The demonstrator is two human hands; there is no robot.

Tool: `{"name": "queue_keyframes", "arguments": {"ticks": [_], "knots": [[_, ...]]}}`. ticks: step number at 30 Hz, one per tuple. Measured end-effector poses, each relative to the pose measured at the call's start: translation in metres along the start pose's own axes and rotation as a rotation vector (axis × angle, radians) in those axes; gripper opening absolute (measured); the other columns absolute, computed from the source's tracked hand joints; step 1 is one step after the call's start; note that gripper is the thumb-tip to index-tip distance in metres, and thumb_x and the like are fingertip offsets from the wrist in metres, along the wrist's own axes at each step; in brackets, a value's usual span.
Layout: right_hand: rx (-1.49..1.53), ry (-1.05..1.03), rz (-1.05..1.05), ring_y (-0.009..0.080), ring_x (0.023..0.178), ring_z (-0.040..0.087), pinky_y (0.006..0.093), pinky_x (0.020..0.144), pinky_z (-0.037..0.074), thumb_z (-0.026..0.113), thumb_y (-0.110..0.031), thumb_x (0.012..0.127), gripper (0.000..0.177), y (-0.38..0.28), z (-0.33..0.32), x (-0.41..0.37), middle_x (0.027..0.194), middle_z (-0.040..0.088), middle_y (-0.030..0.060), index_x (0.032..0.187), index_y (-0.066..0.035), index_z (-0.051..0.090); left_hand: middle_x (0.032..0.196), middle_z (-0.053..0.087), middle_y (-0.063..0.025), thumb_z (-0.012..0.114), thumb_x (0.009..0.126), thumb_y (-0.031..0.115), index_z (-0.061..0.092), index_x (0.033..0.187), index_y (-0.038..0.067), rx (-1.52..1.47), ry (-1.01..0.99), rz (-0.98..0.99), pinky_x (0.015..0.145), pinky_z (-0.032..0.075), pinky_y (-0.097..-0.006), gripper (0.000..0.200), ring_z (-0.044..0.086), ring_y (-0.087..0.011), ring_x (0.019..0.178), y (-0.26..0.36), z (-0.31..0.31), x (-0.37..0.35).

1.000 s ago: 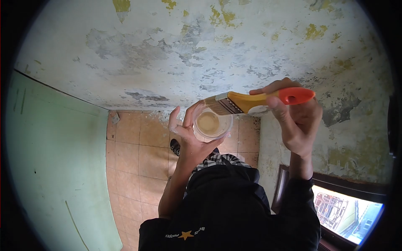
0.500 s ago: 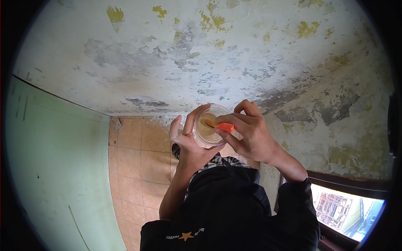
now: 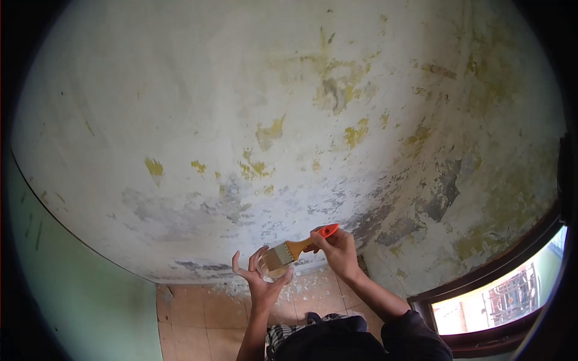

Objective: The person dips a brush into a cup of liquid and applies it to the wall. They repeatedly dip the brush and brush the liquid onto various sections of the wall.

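My left hand [image 3: 262,291] grips a clear plastic cup [image 3: 275,277], its thumb and fingers curved round the sides. In my right hand [image 3: 341,256] is a flat paintbrush [image 3: 297,248] with a wooden handle and an orange-red end, pinched along the handle. The brush slants down to the left, and its metal band and bristles overlap the cup's mouth in this view. Pale beige liquid shows in the cup, partly hidden behind the bristles.
Ahead stands a white wall [image 3: 198,108] with peeling yellow and grey patches. A green wall [image 3: 90,265] rises at the left. Flakes lie on the orange floor tiles [image 3: 223,307] along the wall's foot. A dark-framed window [image 3: 500,301] is at the lower right.
The view has tipped up, showing more wall. The brush has come up out of the cup's inside and tilted, so its metal band now shows.
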State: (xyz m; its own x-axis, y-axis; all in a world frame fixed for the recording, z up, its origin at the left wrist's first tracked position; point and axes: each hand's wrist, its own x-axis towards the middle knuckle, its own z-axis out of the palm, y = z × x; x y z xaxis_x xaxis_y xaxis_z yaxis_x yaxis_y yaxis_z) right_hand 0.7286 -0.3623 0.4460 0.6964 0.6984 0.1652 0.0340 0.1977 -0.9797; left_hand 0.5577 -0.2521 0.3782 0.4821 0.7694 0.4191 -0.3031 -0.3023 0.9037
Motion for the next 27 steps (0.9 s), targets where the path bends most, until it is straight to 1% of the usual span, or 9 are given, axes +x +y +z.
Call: {"name": "queue_keyframes", "arguments": {"ticks": [6,11,13,15,18,21,24,25,27], "knots": [[0.327,0.157,0.092,0.0298,0.087,0.075,0.0429,0.084,0.064,0.062,-0.012,0.102,0.023,-0.029,-0.047,0.032,0.100,0.072,0.0233,0.112,0.009,0.063,0.143,0.046,-0.0184,0.089,0.072,-0.002,-0.004,0.154,0.027,-0.100,-0.002,-0.127,0.108,0.046,-0.0511,0.127,0.054,-0.0295,0.125,0.011,0.002,0.017],[-0.139,0.336,-0.641,0.0228,0.099,0.072,0.0383,0.095,0.057,0.067,-0.015,0.100,0.023,-0.154,-0.095,0.098,0.106,0.073,0.0179,0.114,0.004,0.067,0.142,0.050,-0.0170,0.089,0.071,-0.001,-0.002,0.155,0.026,-0.043,0.061,-0.109,0.106,0.048,-0.0489,0.127,0.057,-0.0290,0.122,0.017,-0.005,0.018],[-0.341,0.442,-1.056,0.0109,0.083,0.067,0.0251,0.072,0.054,0.070,-0.010,0.098,0.017,-0.216,-0.108,0.138,0.094,0.074,0.0076,0.111,0.002,0.070,0.141,0.048,-0.0201,0.090,0.070,0.000,-0.004,0.154,0.021,-0.044,0.110,-0.123,0.108,0.047,-0.0497,0.128,0.054,-0.0333,0.124,0.020,-0.007,0.018],[-0.361,0.408,-1.414,0.0116,0.078,0.066,0.0255,0.066,0.053,0.069,-0.008,0.099,0.014,-0.283,-0.099,0.172,0.091,0.074,0.0057,0.111,-0.002,0.071,0.141,0.049,-0.0201,0.090,0.069,0.000,-0.004,0.154,0.020,-0.034,0.116,-0.109,0.108,0.047,-0.0500,0.128,0.055,-0.0338,0.124,0.017,-0.010,0.016],[-0.700,0.460,-1.530,0.0163,0.082,0.070,0.0281,0.068,0.057,0.070,-0.003,0.094,0.015,-0.343,-0.085,0.195,0.097,0.075,0.0065,0.109,-0.004,0.070,0.138,0.051,-0.0204,0.089,0.069,0.000,-0.005,0.154,0.019,0.009,0.125,-0.072,0.108,0.046,-0.0509,0.128,0.055,-0.0353,0.124,0.010,-0.015,0.007],[-1.330,0.368,-1.930,0.0270,0.105,0.072,0.0349,0.085,0.066,0.071,0.004,0.080,0.031,-0.347,-0.085,0.233,0.118,0.071,0.0084,0.109,-0.009,0.069,0.138,0.051,-0.0203,0.089,0.068,0.000,-0.006,0.154,0.018,0.092,0.151,-0.061,0.109,0.046,-0.0506,0.129,0.055,-0.0359,0.124,0.009,-0.024,-0.010],[-1.484,0.305,-1.894,0.0322,0.112,0.070,0.0360,0.091,0.065,0.074,0.002,0.078,0.036,-0.299,-0.104,0.222,0.121,0.068,0.0108,0.111,-0.008,0.066,0.138,0.051,-0.0206,0.089,0.069,0.003,-0.010,0.156,0.020,0.150,0.172,-0.091,0.105,0.048,-0.0516,0.133,0.057,-0.0362,0.122,0.006,-0.046,-0.031],[-1.488,0.258,-1.863,0.0327,0.112,0.069,0.0368,0.091,0.065,0.075,0.001,0.078,0.036,-0.277,-0.111,0.216,0.120,0.068,0.0113,0.111,-0.008,0.065,0.137,0.053,-0.0201,0.091,0.067,0.004,0.007,0.157,0.014,0.105,0.213,-0.116,0.106,0.047,-0.0503,0.123,0.057,-0.0360,0.121,0.030,-0.040,-0.036],[-1.479,0.163,-1.786,0.0317,0.112,0.070,0.0378,0.093,0.064,0.076,-0.002,0.081,0.032,-0.237,-0.127,0.197,0.119,0.069,0.0112,0.111,-0.006,0.066,0.139,0.052,-0.0182,0.089,0.070,0.001,0.018,0.155,0.015,0.107,0.105,-0.072,0.102,0.052,-0.0481,0.112,0.058,-0.0347,0.120,-0.033,-0.101,-0.056]]}}
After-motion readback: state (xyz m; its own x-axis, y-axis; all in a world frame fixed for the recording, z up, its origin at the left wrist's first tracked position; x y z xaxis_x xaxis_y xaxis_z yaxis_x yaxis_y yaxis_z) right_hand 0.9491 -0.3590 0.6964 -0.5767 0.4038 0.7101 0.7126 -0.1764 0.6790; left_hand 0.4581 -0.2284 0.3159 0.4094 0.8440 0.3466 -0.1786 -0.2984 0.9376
